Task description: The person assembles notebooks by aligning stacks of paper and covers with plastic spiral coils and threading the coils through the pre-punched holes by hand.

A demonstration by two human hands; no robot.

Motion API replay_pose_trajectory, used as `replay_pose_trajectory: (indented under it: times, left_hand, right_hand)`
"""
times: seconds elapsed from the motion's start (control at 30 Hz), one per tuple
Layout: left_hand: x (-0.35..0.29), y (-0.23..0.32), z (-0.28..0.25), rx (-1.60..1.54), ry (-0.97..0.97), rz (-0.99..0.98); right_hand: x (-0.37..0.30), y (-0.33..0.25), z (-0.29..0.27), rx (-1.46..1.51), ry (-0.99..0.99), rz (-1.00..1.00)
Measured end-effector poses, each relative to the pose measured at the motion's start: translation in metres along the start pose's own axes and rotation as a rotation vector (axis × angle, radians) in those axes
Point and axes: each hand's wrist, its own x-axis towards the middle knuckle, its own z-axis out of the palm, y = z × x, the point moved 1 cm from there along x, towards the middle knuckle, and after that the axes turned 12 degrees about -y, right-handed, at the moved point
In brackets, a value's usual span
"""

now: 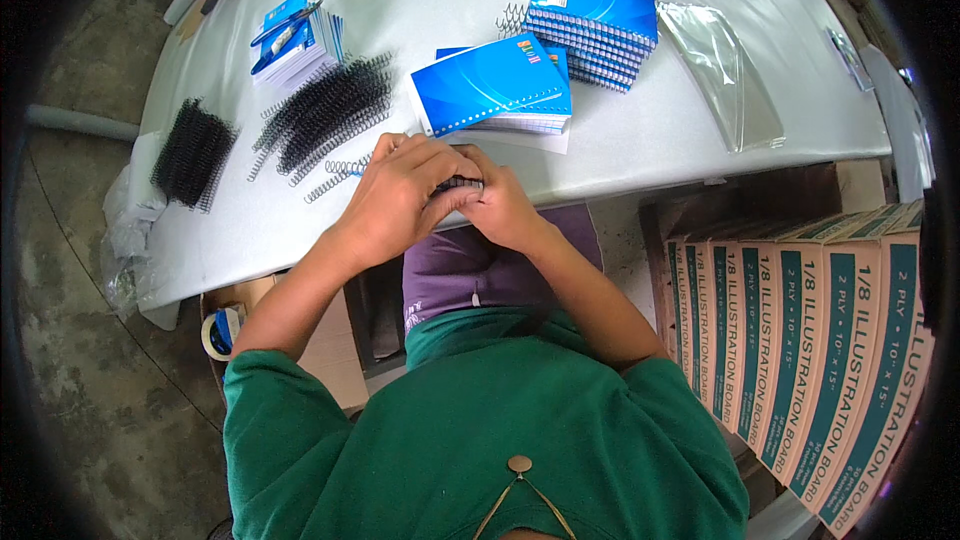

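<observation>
Close to the table's near edge, my left hand [402,188] and my right hand [503,205] come together, fingers closed around a spiral notebook [460,182]. Only a strip of its black wire spine shows between the thumbs; the hands cover the rest. Loose black binding wires [330,180] lie beside my left hand, with a bit of blue among them. Just beyond the hands rests a stack of blue-covered notebooks [485,88], with punched holes along the top one's near edge.
Bound blue notebooks [592,35] are piled farther back. Black binding wires form a large heap [335,110] and a smaller bundle [192,155] at left. Pliers [285,35] lie on another notebook stack. A clear plastic sheet [715,75] is at right; cardboard boxes [790,340] stand below.
</observation>
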Motion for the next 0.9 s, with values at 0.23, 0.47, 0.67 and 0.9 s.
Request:
replay_pose_trajectory:
  times: [0.23,0.47,0.67,0.9]
  left_hand:
    - [0.001,0.008,0.002,0.062,0.053,0.015]
    - [0.004,0.016,-0.006,0.124,0.053,-0.08]
    - [0.003,0.029,-0.031,0.191,0.252,-0.08]
    - [0.05,0.052,-0.02,-0.912,0.845,-0.009]
  right_hand:
    - [0.003,0.002,0.001,0.044,0.024,-0.054]
    - [0.001,-0.004,-0.001,0.016,-0.038,-0.001]
    - [-0.004,-0.035,-0.008,-0.04,0.093,-0.18]
    - [0.005,-0.091,-0.077,0.477,0.65,-0.549]
